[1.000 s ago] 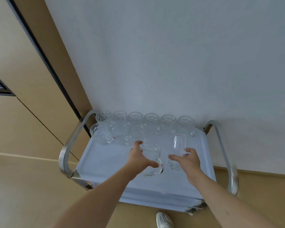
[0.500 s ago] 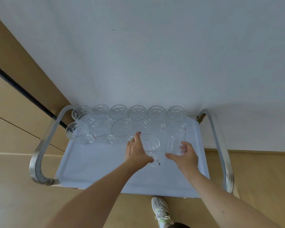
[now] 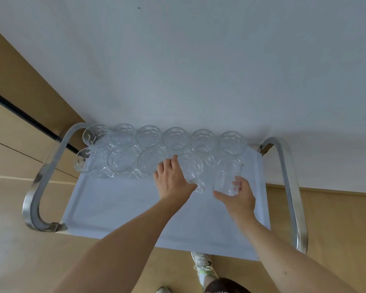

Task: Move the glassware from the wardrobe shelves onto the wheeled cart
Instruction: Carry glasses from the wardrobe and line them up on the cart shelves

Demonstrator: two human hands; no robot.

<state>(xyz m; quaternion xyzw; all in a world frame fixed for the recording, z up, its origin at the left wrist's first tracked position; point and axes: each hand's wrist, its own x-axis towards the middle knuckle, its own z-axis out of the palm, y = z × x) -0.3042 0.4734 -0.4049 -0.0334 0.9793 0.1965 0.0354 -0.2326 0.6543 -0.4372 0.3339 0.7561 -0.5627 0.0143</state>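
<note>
Left hand wraps a handled mug, right hand cups a smooth tumbler at the cart's 1 o'clock; slick, breakable stuff, grab around the body imo.

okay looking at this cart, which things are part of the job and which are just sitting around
Part of the job:
- left hand holding a clear handled glass mug
- right hand holding a clear straight-sided glass tumbler
- rows of clear glasses
- steel-handled cart with pale blue top

Just there:
- white wall
- tan wooden floor

no readable text, no labels, no brands, no numbers on anything in view
</note>
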